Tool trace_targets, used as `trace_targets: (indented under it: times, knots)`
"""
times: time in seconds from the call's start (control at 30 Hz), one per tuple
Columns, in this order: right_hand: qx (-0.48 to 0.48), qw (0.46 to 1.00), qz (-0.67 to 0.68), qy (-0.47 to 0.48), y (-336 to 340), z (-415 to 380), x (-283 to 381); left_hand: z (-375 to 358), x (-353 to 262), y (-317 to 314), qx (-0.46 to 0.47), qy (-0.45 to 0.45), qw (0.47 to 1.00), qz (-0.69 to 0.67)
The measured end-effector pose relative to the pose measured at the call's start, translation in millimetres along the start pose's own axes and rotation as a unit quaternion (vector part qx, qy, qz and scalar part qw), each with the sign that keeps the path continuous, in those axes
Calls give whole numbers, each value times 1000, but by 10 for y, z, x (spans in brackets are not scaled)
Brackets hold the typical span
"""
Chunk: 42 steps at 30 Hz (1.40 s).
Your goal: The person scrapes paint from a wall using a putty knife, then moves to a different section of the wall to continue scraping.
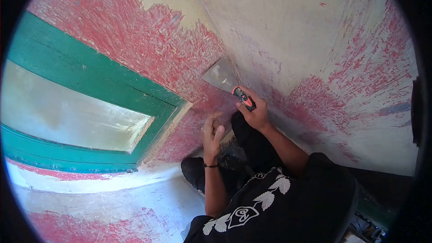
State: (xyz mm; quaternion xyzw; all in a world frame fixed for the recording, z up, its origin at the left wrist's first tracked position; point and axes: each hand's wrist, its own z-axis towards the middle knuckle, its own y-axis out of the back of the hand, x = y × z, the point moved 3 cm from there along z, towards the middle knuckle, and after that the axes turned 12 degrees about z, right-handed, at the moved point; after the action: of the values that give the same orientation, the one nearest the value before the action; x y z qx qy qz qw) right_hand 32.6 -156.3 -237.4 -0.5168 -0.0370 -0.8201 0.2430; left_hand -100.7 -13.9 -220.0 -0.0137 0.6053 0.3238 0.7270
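My right hand (255, 110) is wrapped round the black and red handle of a wide scraper (219, 75). Its flat metal blade points up and left, overlapping the wall near the corner. To the left, my left hand (212, 136) is raised with its fingers apart, holding nothing; a dark bracelet circles that wrist. Patchy red paint (180, 58), scratched and partly stripped, covers the wall around the blade, with paler surface showing through.
A green wooden frame (90, 69) with a pale pane (72, 108) is set into the wall at left. The adjoining wall (279, 22) on the right has red patches too. Below me are my bent knees in black trousers. Small items (366, 231) lie at bottom right.
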Motion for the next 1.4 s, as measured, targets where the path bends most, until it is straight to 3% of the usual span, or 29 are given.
trace_targets:
  times: [0.07, 0.23, 0.37, 0.47, 0.53, 0.67, 0.77, 0.83, 0.9, 0.93, 1.03, 1.13, 1.23, 1.4]
  knots:
    - [-9, 999, 5, 30, 52, -62, 151, 0, -14, 15, 36, 16, 999, 30]
    - [-43, 987, -67, 139, 221, -445, 301, 143, -199, -269, 59, -22, 997, -47]
    - [-46, 979, -102, 168, 297, -705, 343, 304, -465, -489, 77, -44, 984, -154]
    - [-28, 983, -67, 166, 278, -574, 404, 491, -555, -522, 29, -79, 986, -144]
    - [-13, 993, -9, 116, 257, -399, 517, 687, -705, -391, -60, -69, 995, -42]
    - [53, 987, -5, 154, 176, 132, 834, 1059, -1120, -105, -170, -62, 975, 132]
    - [56, 983, -12, 173, 96, 421, 915, 1067, -1503, 151, -298, -210, 843, 396]
    - [48, 986, -11, 158, 8, 593, 935, 1131, -1719, 223, -221, -325, 804, 447]
    - [52, 980, 6, 194, -82, 720, 808, 1250, -1939, 193, -54, -496, 750, 434]
    - [56, 976, 13, 208, -118, 750, 763, 1377, -2003, 137, 79, -512, 725, 454]
    - [47, 979, -64, 186, -195, 785, 771, 1629, -1956, 235, 174, -524, 633, 543]
    - [44, 975, -62, 207, -209, 817, 786, 1756, -1806, 226, 218, -539, 531, 617]
    - [49, 982, -52, 177, -256, 825, 919, 1846, -1621, 151, 133, -567, 554, 595]
    - [43, 984, -60, 164, -333, 827, 892, 1895, -1551, 159, 123, -551, 593, 575]
